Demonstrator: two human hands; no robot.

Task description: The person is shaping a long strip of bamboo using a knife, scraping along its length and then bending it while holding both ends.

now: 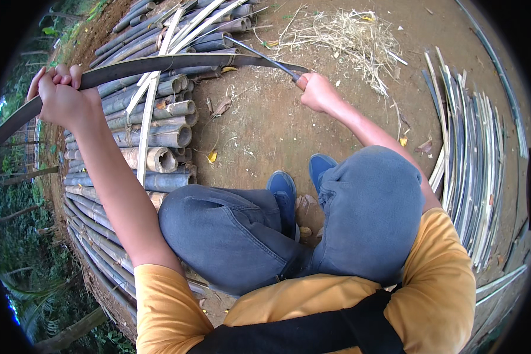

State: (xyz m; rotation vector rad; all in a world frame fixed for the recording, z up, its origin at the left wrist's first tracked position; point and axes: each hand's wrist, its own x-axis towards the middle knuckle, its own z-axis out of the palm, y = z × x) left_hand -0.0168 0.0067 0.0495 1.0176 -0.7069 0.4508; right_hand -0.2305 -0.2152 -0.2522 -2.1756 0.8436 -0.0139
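Observation:
A long dark strip of split bamboo [177, 62] arches across the far side of the view, its pale cut edge facing up. My left hand [68, 97] is wrapped around it near its left end. My right hand [320, 93] grips a long, slim-bladed knife [259, 54], the handle mostly hidden in my fist. Its blade slants far and to the left, crossing the strip near its right end. Whether the edge touches the bamboo there, I cannot tell.
Stacked bamboo poles [165, 135] lie at my left, with pale split strips [149, 127] across them. Thin shavings [354, 41] are heaped on the dirt ahead. A bundle of split strips [469, 159] lies at my right. My bent knees and blue shoes [282, 192] occupy the middle.

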